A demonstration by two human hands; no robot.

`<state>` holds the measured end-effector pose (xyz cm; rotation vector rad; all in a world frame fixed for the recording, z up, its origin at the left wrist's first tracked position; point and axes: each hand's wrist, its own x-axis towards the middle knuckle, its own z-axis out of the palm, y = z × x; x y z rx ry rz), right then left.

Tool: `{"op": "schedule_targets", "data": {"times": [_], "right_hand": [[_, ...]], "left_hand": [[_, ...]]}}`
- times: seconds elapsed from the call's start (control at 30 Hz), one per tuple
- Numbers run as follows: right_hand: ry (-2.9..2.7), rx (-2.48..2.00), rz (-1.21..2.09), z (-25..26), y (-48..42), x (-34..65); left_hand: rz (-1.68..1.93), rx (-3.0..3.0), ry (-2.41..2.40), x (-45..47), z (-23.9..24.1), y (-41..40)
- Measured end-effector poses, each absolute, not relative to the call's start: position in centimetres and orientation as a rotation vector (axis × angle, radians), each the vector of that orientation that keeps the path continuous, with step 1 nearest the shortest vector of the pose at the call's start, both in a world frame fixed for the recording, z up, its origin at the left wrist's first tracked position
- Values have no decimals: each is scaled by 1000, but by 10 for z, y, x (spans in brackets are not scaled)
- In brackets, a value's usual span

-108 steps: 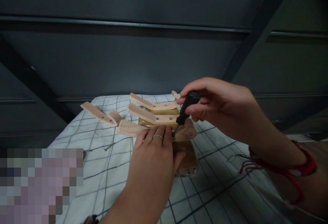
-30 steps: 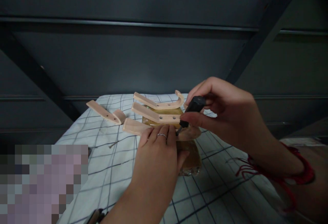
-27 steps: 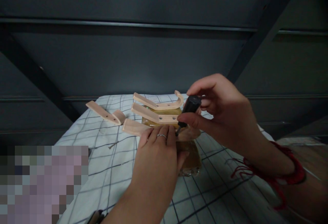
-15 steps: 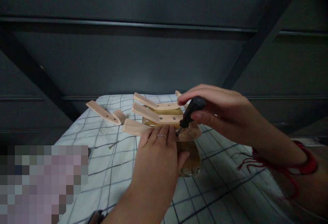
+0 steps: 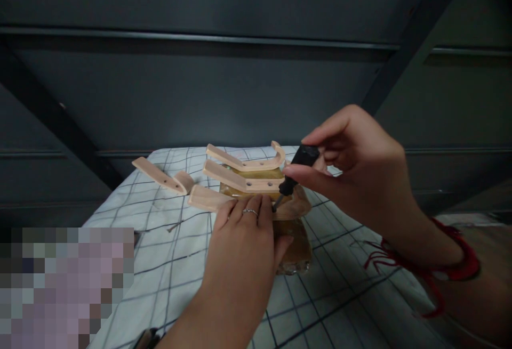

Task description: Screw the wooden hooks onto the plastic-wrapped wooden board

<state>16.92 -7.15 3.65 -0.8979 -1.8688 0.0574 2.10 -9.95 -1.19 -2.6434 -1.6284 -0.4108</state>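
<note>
My right hand grips a black-handled screwdriver between thumb and fingers. The screwdriver leans, its metal tip down at the nearest wooden hook, just beside my left fingertips. With fingers curled over that hook, my left hand presses it against a brownish, plastic-wrapped block. Whether a screw sits under the tip is hidden. Behind it, a second wooden hook and a third wooden hook lie across the block, each showing two holes.
Another wooden hook lies on its own at the left on the white checked cloth. A dark panelled wall rises right behind the cloth. A small dark object sits at the bottom edge, and a blurred-out patch covers the lower left.
My right hand has risen and turned about the screwdriver handle, the fingers now pinching its top. The left hand stays in place on the hook, and the view has shifted slightly.
</note>
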Motion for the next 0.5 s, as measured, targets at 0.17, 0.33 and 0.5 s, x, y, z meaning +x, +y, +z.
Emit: {"op": "schedule_targets", "data": {"times": [0.17,0.33,0.5], "right_hand": [[-1869,-891,66,36,-71,168],[-2097,-758,50,44,-75,172],[-2319,-780,-111,53,-77,182]], "left_hand": [[-422,-2642,-1595,22,-11,-99],[-433,-2643,-1583,22,-11,-100],[-434,-2651,-1571,21,-13,-100]]}}
